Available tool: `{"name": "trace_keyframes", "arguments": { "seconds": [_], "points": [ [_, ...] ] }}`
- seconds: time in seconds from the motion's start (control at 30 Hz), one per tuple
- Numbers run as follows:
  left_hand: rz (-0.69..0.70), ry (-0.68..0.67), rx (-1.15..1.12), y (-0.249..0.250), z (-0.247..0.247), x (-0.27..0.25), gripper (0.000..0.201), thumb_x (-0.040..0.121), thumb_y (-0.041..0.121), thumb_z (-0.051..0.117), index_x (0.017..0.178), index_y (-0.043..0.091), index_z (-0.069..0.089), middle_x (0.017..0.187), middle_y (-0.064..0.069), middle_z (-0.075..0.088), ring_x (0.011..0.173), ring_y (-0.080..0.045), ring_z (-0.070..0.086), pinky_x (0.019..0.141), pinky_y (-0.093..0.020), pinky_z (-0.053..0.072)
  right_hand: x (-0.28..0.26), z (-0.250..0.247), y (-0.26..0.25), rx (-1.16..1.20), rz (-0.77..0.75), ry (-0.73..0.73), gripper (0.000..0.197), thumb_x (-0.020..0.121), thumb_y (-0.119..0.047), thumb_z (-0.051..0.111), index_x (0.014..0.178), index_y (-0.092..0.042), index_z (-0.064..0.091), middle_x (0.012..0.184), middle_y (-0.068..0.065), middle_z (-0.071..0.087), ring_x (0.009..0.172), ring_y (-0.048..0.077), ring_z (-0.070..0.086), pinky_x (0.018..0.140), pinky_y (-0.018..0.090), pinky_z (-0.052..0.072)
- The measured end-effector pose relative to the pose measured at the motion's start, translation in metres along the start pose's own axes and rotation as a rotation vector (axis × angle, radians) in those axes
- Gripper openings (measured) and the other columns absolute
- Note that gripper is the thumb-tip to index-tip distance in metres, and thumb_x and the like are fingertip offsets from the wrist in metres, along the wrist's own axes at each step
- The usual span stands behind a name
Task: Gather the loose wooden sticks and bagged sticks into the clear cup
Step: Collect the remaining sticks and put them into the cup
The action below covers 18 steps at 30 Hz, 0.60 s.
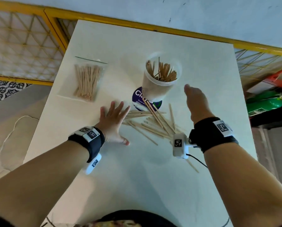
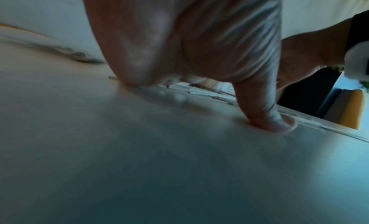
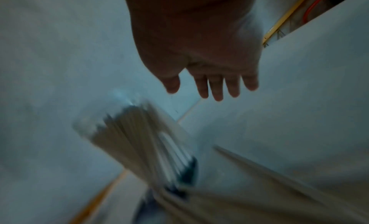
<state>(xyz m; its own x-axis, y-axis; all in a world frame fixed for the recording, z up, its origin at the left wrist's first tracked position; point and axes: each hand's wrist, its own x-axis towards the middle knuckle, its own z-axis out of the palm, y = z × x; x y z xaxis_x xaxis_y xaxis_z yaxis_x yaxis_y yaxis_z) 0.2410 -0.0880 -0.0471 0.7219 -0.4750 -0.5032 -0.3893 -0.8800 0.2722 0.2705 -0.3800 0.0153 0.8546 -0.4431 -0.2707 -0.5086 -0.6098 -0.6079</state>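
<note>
My left hand [image 1: 111, 122] lies flat on the white table [image 1: 104, 40], fingers spread and straight, holding nothing; in the left wrist view the thumb [image 2: 267, 110] and the heel of the palm press on the surface. The loose wooden sticks [image 1: 153, 123] are scattered just to the right of those fingers, the nearest ends touching or almost touching the fingertips, and some lean over a round purple coaster [image 1: 137, 97]. The clear cup [image 1: 160, 82], already stuffed with sticks, stands on that coaster just beyond the pile. My right hand [image 1: 196, 102] hovers above the table just right of the cup, fingers extended and relaxed, gripping nothing; the right wrist view shows the fingertips [image 3: 217, 91] free, with the blurred cup below them. The bagged sticks [image 1: 87, 81] lie flat at far left, well apart from both hands.
</note>
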Motion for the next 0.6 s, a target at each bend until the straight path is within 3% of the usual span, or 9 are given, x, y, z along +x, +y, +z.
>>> {"name": "trace_keyframes", "arguments": {
  "seconds": [0.07,0.17,0.23,0.37,0.47,0.53,0.6],
  "points": [
    [0.021,0.003,0.028,0.010,0.002,0.003,0.141,0.056,0.074,0.069,0.144,0.027,-0.031,0.153,-0.003,-0.035,0.138,-0.032,-0.035,0.111,-0.058,-0.016,-0.012,0.030,0.024,-0.080,0.009,-0.193,0.056,0.098,-0.037,0.043,0.145,-0.007,0.034,0.150,0.013,0.038,0.138,0.026,0.035,0.107,0.032,0.029],
    [0.048,0.017,0.030,0.027,0.004,0.014,0.137,0.059,0.072,0.069,0.147,0.024,-0.026,0.155,-0.001,-0.031,0.139,-0.032,-0.033,0.112,-0.057,-0.014,-0.035,0.068,0.047,-0.271,-0.259,-0.302,0.054,0.099,-0.033,0.039,0.149,-0.015,0.028,0.159,0.002,0.021,0.148,0.017,0.013,0.119,0.043,0.007],
    [0.082,0.028,0.021,0.040,0.006,0.018,0.131,0.064,0.070,0.068,0.147,0.025,-0.024,0.157,-0.001,-0.028,0.140,-0.032,-0.031,0.113,-0.055,-0.014,-0.057,0.074,0.057,-0.274,-0.405,-0.364,0.046,0.101,-0.022,0.036,0.146,-0.022,0.035,0.158,-0.007,0.025,0.149,0.012,0.011,0.121,0.046,0.002],
    [0.129,0.059,0.009,0.060,0.020,0.017,0.123,0.069,0.069,0.064,0.148,0.027,-0.021,0.158,-0.002,-0.023,0.142,-0.035,-0.027,0.114,-0.056,-0.011,-0.086,0.057,0.076,-0.204,-0.546,-0.410,0.045,0.100,-0.008,0.038,0.142,-0.021,0.043,0.153,-0.009,0.036,0.148,0.011,0.016,0.119,0.036,-0.003],
    [0.103,0.071,0.034,0.066,0.027,0.014,0.125,0.066,0.074,0.062,0.148,0.028,-0.020,0.158,-0.003,-0.023,0.142,-0.037,-0.025,0.113,-0.061,-0.010,-0.099,0.016,0.100,-0.048,-0.426,-0.230,0.045,0.099,-0.009,0.039,0.144,-0.019,0.041,0.155,-0.005,0.033,0.149,0.015,0.012,0.121,0.041,-0.001],
    [0.079,0.065,0.069,0.067,0.022,0.016,0.128,0.062,0.076,0.063,0.148,0.028,-0.018,0.158,-0.002,-0.022,0.142,-0.038,-0.024,0.110,-0.066,-0.007,-0.111,-0.012,0.125,-0.067,-0.239,-0.115,0.048,0.101,-0.019,0.038,0.149,-0.020,0.030,0.160,-0.002,0.020,0.150,0.018,0.003,0.119,0.046,-0.004],
    [0.064,0.025,0.089,0.070,0.015,0.021,0.132,0.058,0.077,0.065,0.148,0.027,-0.019,0.158,-0.002,-0.022,0.142,-0.039,-0.024,0.108,-0.070,-0.005,-0.136,-0.026,0.151,-0.158,-0.021,-0.100,0.060,0.101,-0.034,0.038,0.153,-0.021,0.012,0.162,0.002,0.003,0.149,0.024,-0.008,0.117,0.053,-0.006]
  ]
}}
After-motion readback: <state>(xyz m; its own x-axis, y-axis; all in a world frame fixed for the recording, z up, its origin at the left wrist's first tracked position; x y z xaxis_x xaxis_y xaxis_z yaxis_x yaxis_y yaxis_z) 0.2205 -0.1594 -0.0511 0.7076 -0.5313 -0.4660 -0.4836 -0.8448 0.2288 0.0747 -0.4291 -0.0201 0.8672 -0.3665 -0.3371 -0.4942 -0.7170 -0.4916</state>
